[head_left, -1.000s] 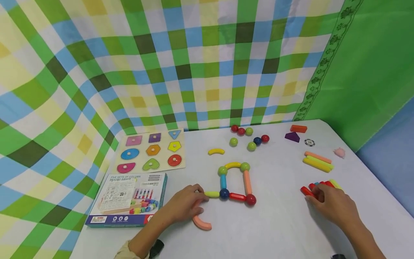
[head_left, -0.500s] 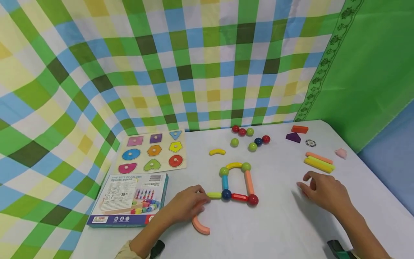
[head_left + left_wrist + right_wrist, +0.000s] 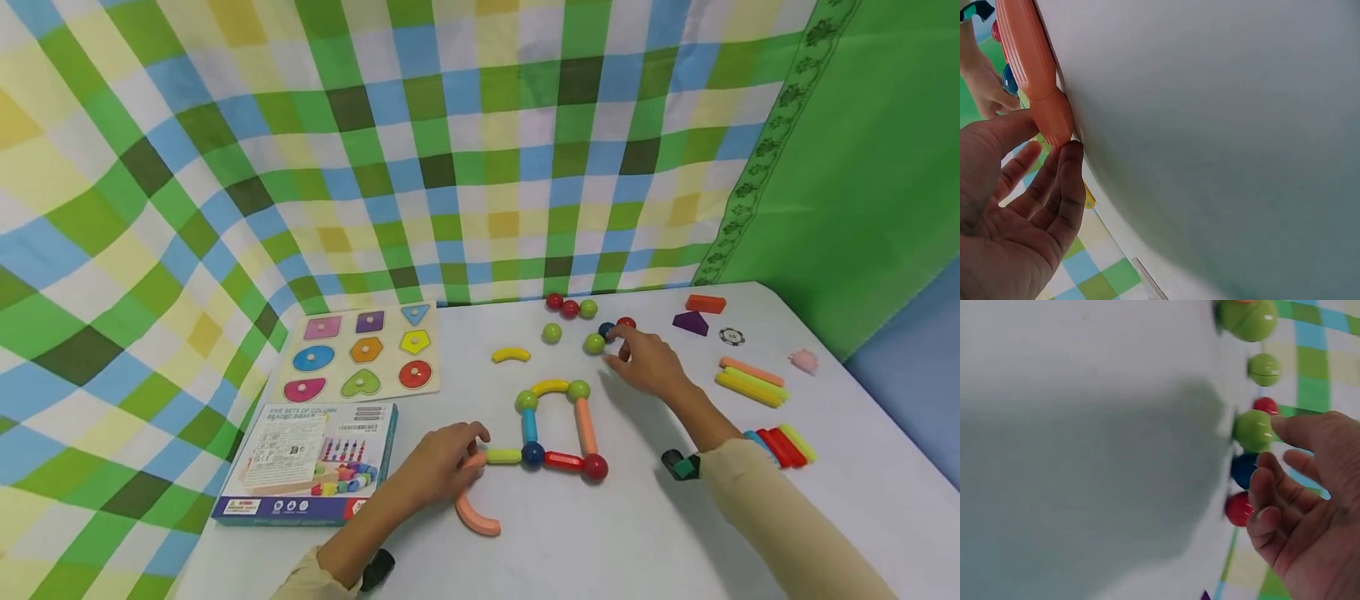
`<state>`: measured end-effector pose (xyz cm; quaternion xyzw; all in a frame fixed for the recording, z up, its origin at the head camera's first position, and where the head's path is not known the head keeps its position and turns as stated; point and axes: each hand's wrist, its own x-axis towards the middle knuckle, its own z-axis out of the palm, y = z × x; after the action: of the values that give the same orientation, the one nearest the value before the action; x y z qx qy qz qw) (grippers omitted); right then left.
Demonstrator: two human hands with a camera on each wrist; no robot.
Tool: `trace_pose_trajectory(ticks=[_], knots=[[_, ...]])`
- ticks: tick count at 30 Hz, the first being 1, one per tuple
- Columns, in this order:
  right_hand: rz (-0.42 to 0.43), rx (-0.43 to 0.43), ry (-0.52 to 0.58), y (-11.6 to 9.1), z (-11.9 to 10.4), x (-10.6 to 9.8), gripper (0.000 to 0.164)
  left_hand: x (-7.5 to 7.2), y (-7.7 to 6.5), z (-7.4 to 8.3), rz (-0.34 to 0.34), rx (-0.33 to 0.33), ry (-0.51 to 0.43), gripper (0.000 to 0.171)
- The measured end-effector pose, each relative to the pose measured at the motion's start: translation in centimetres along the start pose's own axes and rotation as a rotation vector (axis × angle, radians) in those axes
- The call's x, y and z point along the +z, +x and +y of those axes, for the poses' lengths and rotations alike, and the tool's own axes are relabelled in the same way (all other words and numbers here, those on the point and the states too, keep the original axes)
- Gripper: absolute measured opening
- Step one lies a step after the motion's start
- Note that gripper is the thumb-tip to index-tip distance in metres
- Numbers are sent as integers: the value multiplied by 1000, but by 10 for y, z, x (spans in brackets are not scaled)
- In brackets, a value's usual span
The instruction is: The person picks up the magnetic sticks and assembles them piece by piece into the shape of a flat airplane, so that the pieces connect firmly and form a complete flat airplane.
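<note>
My left hand point(image 3: 442, 467) pinches the upper end of a salmon-pink curved stick point(image 3: 477, 517), between thumb and fingers. The left wrist view shows two salmon pieces point(image 3: 1025, 53) meeting end to end near those fingertips. A light green stick point(image 3: 504, 457) lies beside that hand, touching a dark blue ball point(image 3: 532, 454) of a connected loop of sticks and balls. My right hand point(image 3: 647, 365) reaches to the ball row at the back, its thumb close to a green ball point(image 3: 1254, 430). Its fingers are near a blue ball point(image 3: 1244, 470) and a red ball point(image 3: 1239, 509); contact is unclear.
A shape puzzle board point(image 3: 390, 346) and a toy box point(image 3: 307, 462) occupy the left. A yellow arc point(image 3: 511, 355) lies behind the loop. On the right are stick groups point(image 3: 780, 446), a purple block point(image 3: 691, 323), an orange block point(image 3: 706, 304), a chip and a pink figure point(image 3: 804, 361).
My right hand has let go of the red stick among the sticks at right and moved left and back to the balls. My left hand stays at the curved stick.
</note>
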<state>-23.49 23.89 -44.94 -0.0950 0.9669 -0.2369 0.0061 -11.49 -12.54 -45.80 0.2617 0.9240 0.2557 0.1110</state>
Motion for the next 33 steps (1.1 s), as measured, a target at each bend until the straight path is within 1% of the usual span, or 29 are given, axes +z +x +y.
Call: trace_pose_trajectory(ticks=[2, 4, 9, 14, 18, 21, 23, 25, 27, 30, 33], knots=[[-2, -19, 8, 8, 0, 6, 44, 0, 2, 1, -10, -5, -10, 36], [-5, -30, 6, 15, 0, 11, 45, 1, 5, 1, -11, 9, -4, 34], [-23, -5, -5, 24, -2, 19, 47, 4, 10, 5, -3, 53, 71, 29], [-29, 44, -19, 24, -1, 22, 44, 6, 17, 10, -24, 56, 157, 24], [-57, 46, -13, 18, -2, 18, 42, 4, 21, 10, -30, 34, 189, 22], [-55, 15, -11, 7, -7, 9, 42, 2, 23, 9, -34, 23, 191, 22], [-41, -6, -6, -7, -14, 0, 40, 2, 27, 10, -32, 29, 196, 22], [-29, -46, 3, -24, -27, -8, 38, 2, 30, 10, -28, 32, 208, 22], [-40, -99, 26, -43, -45, -14, 36, 3, 33, 11, -26, 36, 217, 22], [-100, -177, 86, -74, -72, -15, 34, 4, 39, 12, -29, 46, 225, 22], [-201, -226, 142, -103, -92, -3, 32, 6, 44, 14, -38, 54, 226, 23]])
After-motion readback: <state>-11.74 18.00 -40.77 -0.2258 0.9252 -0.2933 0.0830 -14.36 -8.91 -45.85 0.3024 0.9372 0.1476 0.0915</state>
